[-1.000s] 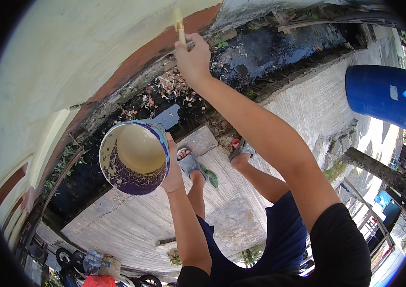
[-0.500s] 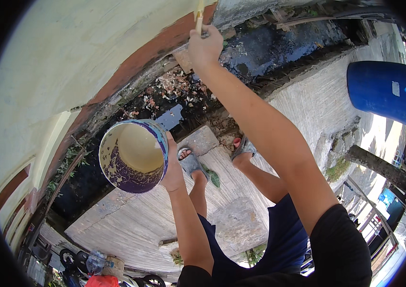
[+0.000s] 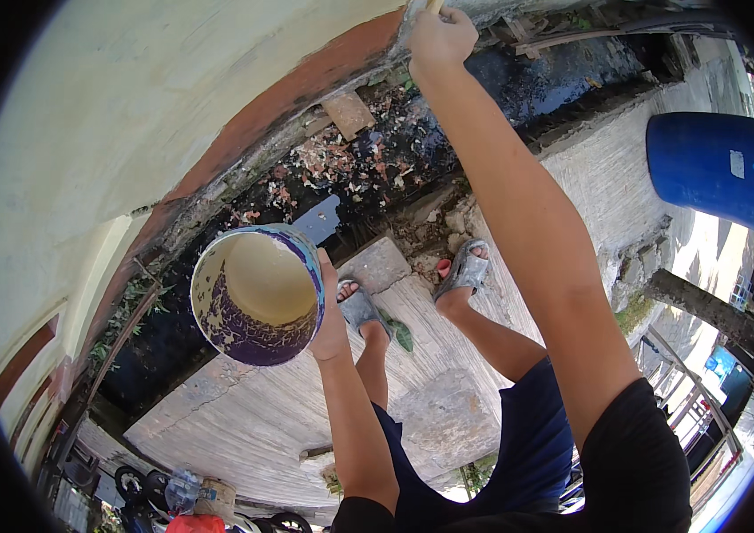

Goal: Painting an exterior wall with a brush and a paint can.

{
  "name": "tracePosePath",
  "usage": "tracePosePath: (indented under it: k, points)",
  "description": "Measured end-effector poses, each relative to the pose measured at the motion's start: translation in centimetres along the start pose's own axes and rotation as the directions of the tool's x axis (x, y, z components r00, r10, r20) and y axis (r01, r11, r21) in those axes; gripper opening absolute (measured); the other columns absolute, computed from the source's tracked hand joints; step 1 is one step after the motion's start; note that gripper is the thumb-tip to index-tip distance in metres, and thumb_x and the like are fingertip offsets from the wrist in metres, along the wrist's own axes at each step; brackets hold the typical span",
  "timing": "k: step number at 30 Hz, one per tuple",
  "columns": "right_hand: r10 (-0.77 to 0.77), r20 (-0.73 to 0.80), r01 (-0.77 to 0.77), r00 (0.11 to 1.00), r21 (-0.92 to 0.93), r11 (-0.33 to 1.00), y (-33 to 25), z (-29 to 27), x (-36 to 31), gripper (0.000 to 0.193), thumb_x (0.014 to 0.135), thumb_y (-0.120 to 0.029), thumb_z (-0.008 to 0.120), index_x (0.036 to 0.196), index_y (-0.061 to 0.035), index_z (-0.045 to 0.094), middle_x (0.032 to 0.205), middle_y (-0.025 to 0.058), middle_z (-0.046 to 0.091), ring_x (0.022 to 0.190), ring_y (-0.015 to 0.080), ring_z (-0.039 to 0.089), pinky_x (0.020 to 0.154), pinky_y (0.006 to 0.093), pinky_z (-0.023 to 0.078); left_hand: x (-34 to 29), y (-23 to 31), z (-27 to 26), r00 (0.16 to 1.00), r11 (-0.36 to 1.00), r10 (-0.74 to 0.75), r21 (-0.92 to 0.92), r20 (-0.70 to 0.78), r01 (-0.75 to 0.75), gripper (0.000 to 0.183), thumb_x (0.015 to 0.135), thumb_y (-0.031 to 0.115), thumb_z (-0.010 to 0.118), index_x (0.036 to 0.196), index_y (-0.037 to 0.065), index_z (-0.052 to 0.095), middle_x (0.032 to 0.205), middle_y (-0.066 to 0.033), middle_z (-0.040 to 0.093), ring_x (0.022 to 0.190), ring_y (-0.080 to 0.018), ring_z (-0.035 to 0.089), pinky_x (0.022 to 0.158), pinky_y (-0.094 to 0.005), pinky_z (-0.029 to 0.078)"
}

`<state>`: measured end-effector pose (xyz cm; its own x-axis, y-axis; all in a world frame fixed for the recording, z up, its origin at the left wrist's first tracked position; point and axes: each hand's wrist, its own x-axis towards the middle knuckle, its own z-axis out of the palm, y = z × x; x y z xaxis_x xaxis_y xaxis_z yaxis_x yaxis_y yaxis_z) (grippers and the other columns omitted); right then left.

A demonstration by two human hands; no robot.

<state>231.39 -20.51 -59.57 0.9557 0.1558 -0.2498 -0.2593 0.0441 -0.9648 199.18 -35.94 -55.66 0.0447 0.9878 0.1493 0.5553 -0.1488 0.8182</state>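
My left hand [image 3: 331, 311] grips the side of a paint bucket [image 3: 244, 336], which tilts so its inside shows. Cream paint [image 3: 270, 277] covers part of the interior, over cracked purple residue on the wall. Up at the top edge, my right hand [image 3: 442, 40] is closed round the pale handle of a paintbrush [image 3: 434, 5]. The brush's bristles lie outside the picture. Beside that hand runs the house wall [image 3: 173, 80], cream above a reddish-brown band [image 3: 293, 84].
A dark drainage ditch [image 3: 315, 178] with litter and water separates the wall from the concrete slab [image 3: 253, 409] under my sandalled feet. A loose stone block [image 3: 377, 266] sits by the ditch edge. A blue barrel [image 3: 714, 169] lies at the right; motorbikes [image 3: 133, 489] stand lower left.
My right hand has moved right and slightly up with the paintbrush, taking most of the brush out of view. The bucket in my left hand has shifted slightly right and down.
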Motion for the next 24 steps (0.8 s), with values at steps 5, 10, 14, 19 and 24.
tracePosePath:
  k: [5,10,14,19,24]
  points:
    - [-0.344,0.196,0.384,0.918,-0.234,0.893,2.1,4.1,-5.3,0.020,0.089,0.003,0.067,0.108,0.0052,0.069,0.097,0.0187,0.073,0.086,0.0236,0.073,0.075,0.0373,0.057,0.1,0.4,0.9,0.991,0.977,-0.126,-0.180,-0.048,0.115,0.055,0.085,0.006,0.093,0.128,-0.011,0.065,0.131,-0.0197,0.073,0.112,-0.0286,0.074,0.091,-0.0429,0.062]
    - [-0.022,0.122,0.038,0.992,-0.130,0.991,3.4,-1.0,-1.6,0.025,0.088,0.001,0.066,0.113,0.0037,0.069,0.095,0.0202,0.072,0.082,0.0246,0.072,0.074,0.0407,0.056,0.9,1.5,1.6,0.995,0.992,-0.100,-0.076,0.017,0.101,0.064,0.083,0.004,0.094,0.135,-0.010,0.060,0.136,-0.0211,0.070,0.117,-0.0289,0.072,0.096,-0.0440,0.061]
    - [0.009,0.013,-0.006,1.000,-0.178,0.984,4.7,1.6,1.2,0.025,0.085,-0.001,0.068,0.109,0.0033,0.071,0.099,0.0228,0.073,0.089,0.0316,0.075,0.085,0.0450,0.058,0.4,2.6,2.3,0.930,0.904,-0.364,-0.219,0.057,0.367,0.069,0.083,0.002,0.093,0.141,-0.010,0.056,0.141,-0.0204,0.068,0.122,-0.0288,0.070,0.100,-0.0439,0.060]
    - [0.041,0.300,0.059,0.953,-0.316,0.947,11.6,0.3,-3.1,0.022,0.086,-0.005,0.073,0.107,0.0013,0.072,0.100,0.0185,0.075,0.087,0.0321,0.073,0.080,0.0412,0.055,0.7,3.2,3.3,0.875,0.835,-0.471,-0.267,0.109,0.482,0.064,0.086,0.004,0.092,0.139,-0.009,0.059,0.142,-0.0193,0.068,0.123,-0.0282,0.069,0.101,-0.0436,0.058]
    - [0.226,0.084,-0.220,0.971,-0.076,0.973,12.1,0.9,3.1,0.017,0.094,0.000,0.072,0.111,0.0024,0.067,0.083,0.0096,0.070,0.062,0.0134,0.062,0.049,0.0302,0.044,0.3,2.6,3.0,0.852,0.806,-0.508,-0.277,0.126,0.522,0.058,0.087,0.005,0.092,0.135,-0.009,0.062,0.139,-0.0191,0.070,0.120,-0.0275,0.070,0.099,-0.0434,0.058]
